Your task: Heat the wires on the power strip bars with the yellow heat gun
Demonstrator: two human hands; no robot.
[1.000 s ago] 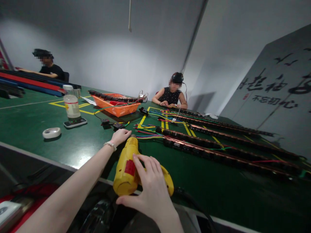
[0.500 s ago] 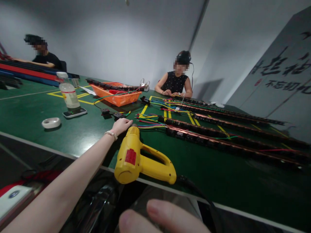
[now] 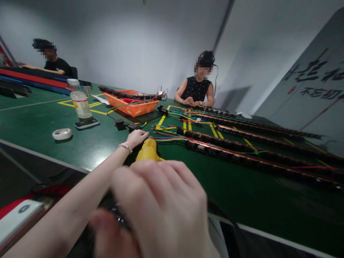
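My left hand point(image 3: 137, 139) rests palm down on the green table, closed, beside the nozzle of a yellow heat gun point(image 3: 148, 150). What its fingers hold, if anything, is hidden from me. My right hand point(image 3: 163, 200) is large and blurred in the foreground, covering most of the heat gun's body and handle. Its fingertips are out of sight, so I cannot tell whether it touches the gun. Coloured wire ends point(image 3: 168, 136) with small terminals lie just right of my left hand, leading to a long black and copper strip point(image 3: 231, 154).
Further strips point(image 3: 258, 141) lie across the right side. Behind my left hand are small black connectors point(image 3: 120, 124) and an orange basket point(image 3: 142, 108). A bottle point(image 3: 81, 104), a phone point(image 3: 92, 123) and a white case point(image 3: 62, 134) stand left. Two people sit across the table.
My right hand has come up from the bottom edge and now hides much of the heat gun. My left hand keeps its place by the nozzle. The view has shifted slightly.
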